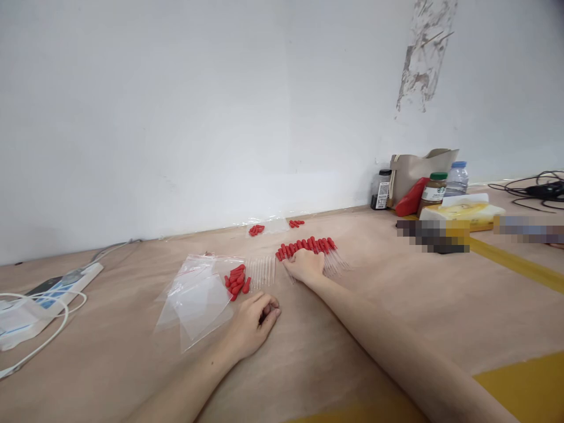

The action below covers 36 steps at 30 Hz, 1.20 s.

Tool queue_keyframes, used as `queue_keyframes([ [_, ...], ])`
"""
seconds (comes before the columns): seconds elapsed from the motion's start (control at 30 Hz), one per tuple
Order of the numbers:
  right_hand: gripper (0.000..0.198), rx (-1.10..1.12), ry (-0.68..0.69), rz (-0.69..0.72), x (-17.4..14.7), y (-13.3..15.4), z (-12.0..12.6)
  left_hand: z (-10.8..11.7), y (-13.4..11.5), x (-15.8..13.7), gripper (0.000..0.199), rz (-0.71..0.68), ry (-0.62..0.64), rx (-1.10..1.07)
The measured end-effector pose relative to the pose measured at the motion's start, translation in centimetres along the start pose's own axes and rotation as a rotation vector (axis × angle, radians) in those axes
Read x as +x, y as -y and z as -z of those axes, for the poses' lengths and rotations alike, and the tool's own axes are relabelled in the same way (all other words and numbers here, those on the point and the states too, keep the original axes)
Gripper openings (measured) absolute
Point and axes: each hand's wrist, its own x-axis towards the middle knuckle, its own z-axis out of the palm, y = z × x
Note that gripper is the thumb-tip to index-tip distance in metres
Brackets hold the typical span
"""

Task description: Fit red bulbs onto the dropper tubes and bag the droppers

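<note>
My right hand (308, 265) reaches over a row of glass droppers with red rubber bulbs (312, 244). Its fingers are closed on a dropper (288, 272) near the row's left end, and the hand covers part of the row. Closer to me, my left hand (258, 317) rests on the table with its fingers curled and nothing visible in them. Just beyond it stand out several bare glass tubes (263, 271) lying side by side. Left of these is a pile of loose red rubber bulbs (235, 281), beside overlapping clear zip bags (200, 296).
Near the wall lie more red bulbs (256, 230) beside clear plastic. A white power strip (53, 299) with cables is at the left. At the back right are a grey bag (414, 176), a green-lidded jar (434, 191), a water bottle (458, 179) and a tissue pack (467, 214).
</note>
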Motion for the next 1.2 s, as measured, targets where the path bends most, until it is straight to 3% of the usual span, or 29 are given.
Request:
queue_keyframes([
  [0.27, 0.027, -0.009, -0.100, 0.183, -0.8, 1.2, -0.1, 0.0, 0.0, 0.0, 0.013, -0.006, -0.008, 0.006],
  [0.37, 0.023, -0.077, -0.031, 0.219, -1.1, 2.7, -0.1, 0.0, 0.0, 0.0, 0.013, -0.005, -0.010, -0.008],
  [0.6, 0.018, -0.162, 0.110, 0.147, -0.6, 5.3, -0.8, -0.2, -0.2, 0.0, 0.014, 0.001, -0.073, -0.018],
  [0.7, 0.017, -0.172, 0.136, 0.145, -0.5, 5.7, -1.0, 1.4, 0.9, 0.9, 0.018, 0.051, -0.209, 0.030],
  [0.8, 0.018, -0.161, 0.130, 0.170, -0.9, 5.3, -0.4, 4.4, 3.7, 2.9, 0.018, 0.212, -0.295, 0.160],
  [0.97, 0.027, -0.110, -0.007, 0.259, -2.4, 1.9, 2.5, 7.6, 9.3, 6.8, 0.014, 0.221, -0.051, 0.114],
  [1.1, 0.018, 0.092, -0.032, 0.460, -3.8, -2.5, 4.3, 7.1, 11.6, 8.8, 0.014, 0.240, 0.124, 0.025],
  [1.2, 0.016, 0.226, -0.059, 0.617, -4.5, -5.3, 4.1, 6.6, 12.0, 9.3, 0.012, 0.261, 0.162, -0.025],
])
